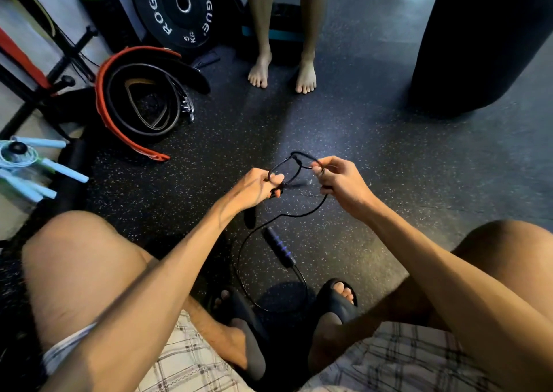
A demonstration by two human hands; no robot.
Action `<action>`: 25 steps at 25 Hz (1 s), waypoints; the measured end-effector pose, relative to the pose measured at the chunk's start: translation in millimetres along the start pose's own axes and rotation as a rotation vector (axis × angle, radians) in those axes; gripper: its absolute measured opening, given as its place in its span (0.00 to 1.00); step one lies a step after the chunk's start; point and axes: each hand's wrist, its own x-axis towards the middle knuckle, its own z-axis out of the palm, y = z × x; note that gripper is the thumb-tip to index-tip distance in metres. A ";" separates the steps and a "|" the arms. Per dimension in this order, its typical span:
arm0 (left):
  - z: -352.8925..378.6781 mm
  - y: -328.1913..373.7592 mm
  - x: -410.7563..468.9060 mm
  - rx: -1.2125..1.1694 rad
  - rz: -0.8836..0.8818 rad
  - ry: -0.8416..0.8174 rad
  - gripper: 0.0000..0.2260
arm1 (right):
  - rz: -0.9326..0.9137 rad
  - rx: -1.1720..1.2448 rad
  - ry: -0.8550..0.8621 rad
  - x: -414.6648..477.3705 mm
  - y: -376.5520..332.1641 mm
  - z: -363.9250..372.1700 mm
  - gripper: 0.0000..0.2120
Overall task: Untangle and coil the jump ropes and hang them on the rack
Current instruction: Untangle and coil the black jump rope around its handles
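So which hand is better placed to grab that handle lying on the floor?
Probably the left hand: it hangs almost above the handle, while the right hand sits further off, pinching the rope.

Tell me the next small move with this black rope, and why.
Probably draw the hands apart a little to loosen the small knot in the black jump rope. The left hand and right hand each pinch a side of the loop, the knot sits on it between them, and the handle with the remaining cord trails below, not yet coiled.
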 end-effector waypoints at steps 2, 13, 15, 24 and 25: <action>-3.3 6.9 -6.7 -0.010 -0.015 -0.103 0.20 | -0.064 -0.198 0.076 1.9 3.4 -4.2 0.04; -30.4 -5.3 -3.9 -0.444 -0.232 0.329 0.18 | -0.020 -0.642 0.427 22.6 24.8 -45.9 0.17; -39.6 -16.3 -2.2 -0.546 -0.285 0.483 0.17 | 0.030 -0.692 0.485 22.6 30.9 -55.4 0.19; -76.4 -47.9 -7.0 -0.844 -0.510 1.020 0.11 | 0.309 -0.839 0.649 15.1 50.1 -91.2 0.25; -73.5 -45.4 -7.4 -0.863 -0.492 0.979 0.11 | 0.324 -0.862 0.628 14.0 51.3 -89.4 0.25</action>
